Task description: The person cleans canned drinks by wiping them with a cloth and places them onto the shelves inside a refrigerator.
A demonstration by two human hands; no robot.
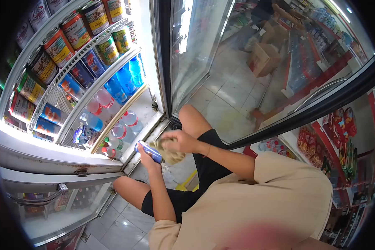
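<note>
My left hand (148, 160) is wrapped round a small blue drinks can (149, 151), which it holds tilted in front of the open fridge. Just to the right, my right hand (178, 141) grips a crumpled yellowish cloth (173, 155), close beside the can's end. Motion slightly blurs this hand and the cloth. Both hands are above the floor between my bent knees. Something yellow (188, 181) lies below them, partly hidden by my leg.
Canned drinks (57, 46) and plastic bottles (125, 81) line the fridge's wire shelves (77, 62). An open glass door (233, 83) stands at the right. Through it appear a cardboard box (263, 59) and a person (267, 9). Packaged snacks (310, 143) fill shelving at far right.
</note>
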